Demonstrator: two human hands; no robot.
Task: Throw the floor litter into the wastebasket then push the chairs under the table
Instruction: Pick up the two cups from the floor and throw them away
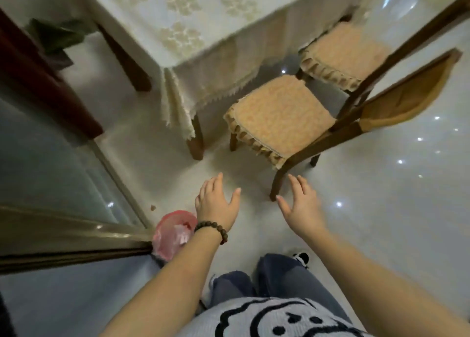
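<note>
Reaching forward at lower centre, the left hand and right hand held nothing, fingers spread. The nearer wooden chair, mid-frame beside the desk, looked stiff and fairly heavy; its backrest seemed the best hold.

Glossy pale tiled floor; bearing: cloth-draped table on wooden legs; two cushioned wooden chairs, near and far; pink wastebasket; small brown scrap just beyond it.

Pink wastebasket on floor, two cushioned chairs beside table
</note>
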